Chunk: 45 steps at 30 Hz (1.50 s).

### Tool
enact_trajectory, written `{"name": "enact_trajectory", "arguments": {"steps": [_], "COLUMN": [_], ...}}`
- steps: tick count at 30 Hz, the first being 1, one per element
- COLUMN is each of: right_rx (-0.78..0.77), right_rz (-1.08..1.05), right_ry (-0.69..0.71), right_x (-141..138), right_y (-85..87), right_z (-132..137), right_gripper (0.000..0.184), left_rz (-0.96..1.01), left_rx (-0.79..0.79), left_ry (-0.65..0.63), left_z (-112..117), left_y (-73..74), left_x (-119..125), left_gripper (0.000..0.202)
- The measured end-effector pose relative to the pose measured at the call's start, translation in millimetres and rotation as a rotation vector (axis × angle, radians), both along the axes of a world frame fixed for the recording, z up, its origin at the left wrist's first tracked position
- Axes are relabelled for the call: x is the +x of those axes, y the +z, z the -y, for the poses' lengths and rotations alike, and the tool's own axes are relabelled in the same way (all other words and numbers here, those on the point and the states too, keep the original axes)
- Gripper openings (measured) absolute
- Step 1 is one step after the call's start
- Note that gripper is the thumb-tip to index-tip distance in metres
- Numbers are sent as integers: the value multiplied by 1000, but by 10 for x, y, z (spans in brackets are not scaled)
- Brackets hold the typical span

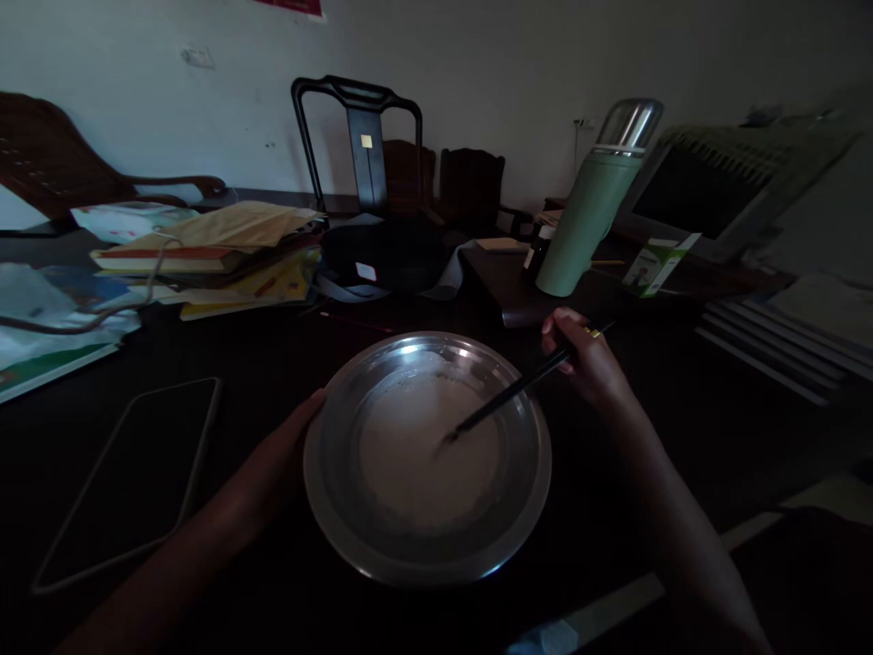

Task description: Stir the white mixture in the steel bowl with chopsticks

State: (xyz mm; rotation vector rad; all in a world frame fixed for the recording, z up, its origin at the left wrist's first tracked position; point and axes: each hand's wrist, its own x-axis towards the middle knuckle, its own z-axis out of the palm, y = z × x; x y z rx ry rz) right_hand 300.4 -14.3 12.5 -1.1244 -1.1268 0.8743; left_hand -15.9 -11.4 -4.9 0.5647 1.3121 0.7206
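Metal bowl [327,491] sits on the dark counter [682,428], center front, with a pale white mix [416,464] in its bottom. Right hand [587,362] is at the bowl's upper right, fingers [556,327] closed around dark chopsticks [518,389]. The chopsticks slant down-left over the rim, tips in the mix near the bowl's middle. Left hand [276,459] lies against the bowl's left rim, touching it. Too dark to tell if its fingers grip the rim or just rest there. Phone [129,478] lies flat, screen dark, well left of the bowl. Green flask [590,218] with a steel cap stands upright behind the bowl to the right, and a small box [658,264] is just right of the flask. Pile of books and papers [218,255] is behind the bowl to the left. Black chair [358,136] stands at the far side of the counter, behind the bowl.
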Motion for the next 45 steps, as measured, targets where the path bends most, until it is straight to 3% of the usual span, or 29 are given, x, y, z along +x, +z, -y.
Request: {"name": "enact_trajectory", "arguments": {"steps": [3, 10, 14, 19, 25, 31, 40, 45], "right_rx": [-9, -67, 12, 14, -45, -74, -29, -64], "right_rz": [18, 54, 30, 50, 158, 148, 19, -5], "right_ry": [-97, 143, 29, -120, 58, 194, -20, 60], "right_x": [-29, -83, 27, -3, -155, -94, 43, -130], "right_y": [-9, 21, 49, 28, 11, 70, 77, 26], "right_z": [-18, 53, 33, 5, 63, 115, 42, 26], "right_gripper": [32, 34, 30, 34, 37, 36, 25, 31], "left_rz": [6, 26, 47, 53, 25, 12, -6, -1], "left_rx": [21, 12, 46, 44, 36, -28, -21, -23], "left_ry": [9, 15, -38, -13, -29, 28, -8, -7], "left_z": [2, 13, 18, 6, -9, -2, 3, 4], "left_y": [5, 20, 21, -1, -53, 19, 13, 34], "left_x": [6, -7, -12, -24, -76, -27, -33, -13], "left_gripper": [35, 41, 36, 35, 58, 76, 75, 69]}}
